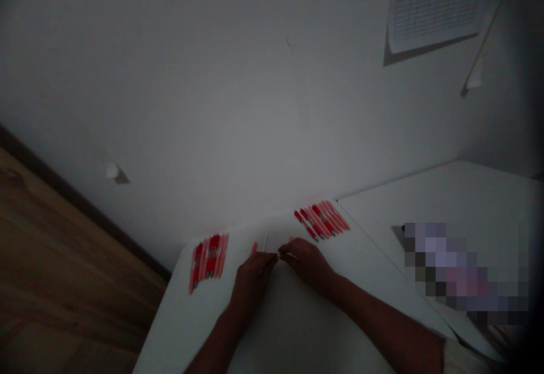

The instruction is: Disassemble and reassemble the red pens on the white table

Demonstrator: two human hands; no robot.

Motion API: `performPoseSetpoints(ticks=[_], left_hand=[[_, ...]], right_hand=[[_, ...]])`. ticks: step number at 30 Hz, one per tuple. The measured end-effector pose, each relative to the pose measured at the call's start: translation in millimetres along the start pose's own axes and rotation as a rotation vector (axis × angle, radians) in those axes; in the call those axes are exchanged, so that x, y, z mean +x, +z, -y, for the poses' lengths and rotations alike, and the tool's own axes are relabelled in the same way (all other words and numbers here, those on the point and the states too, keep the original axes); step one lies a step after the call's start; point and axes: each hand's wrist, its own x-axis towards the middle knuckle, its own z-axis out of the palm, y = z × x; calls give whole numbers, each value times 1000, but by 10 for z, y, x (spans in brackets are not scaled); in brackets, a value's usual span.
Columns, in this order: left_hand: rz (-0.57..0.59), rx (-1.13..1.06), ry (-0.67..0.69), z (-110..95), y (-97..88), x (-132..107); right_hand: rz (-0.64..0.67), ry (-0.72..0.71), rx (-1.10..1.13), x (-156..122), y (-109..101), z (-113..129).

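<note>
My left hand (251, 276) and my right hand (309, 263) meet over the white table, fingertips pinched together. A tiny pale piece (279, 255) shows between them, too small and dark to name. Past my left knuckles pokes a pink pen part (254, 247), and beside it a thin white stick (266, 242) like a pen refill. Another bit of pink (291, 239) peeks out behind my right hand. Whether the hands hold these or they lie on the table, I cannot tell. To the left lies a row of red and pink pens (210, 258); a second row (322, 220) lies to the right.
The white table (204, 328) meets a grey wall (238, 107). A second white tabletop (425, 192) adjoins on the right, with a blurred-out object (459, 272) on it. Wooden boards (76, 272) show at left. A printed sheet (433, 5) hangs on the wall.
</note>
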Motion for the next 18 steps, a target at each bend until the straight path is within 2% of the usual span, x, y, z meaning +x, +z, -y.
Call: performPoseSetpoints(ticks=[5,11,18], left_hand=[[-43,11,-24,-4,-11,3],[-173,51,-126,47,5,6],[-152,21,-107,19,6,1]], right_hand=[[17,58,7,-1,-13,-33],[-113,272,-212,-14,-49,-147],[-30,283,-364,-79,9,-170]])
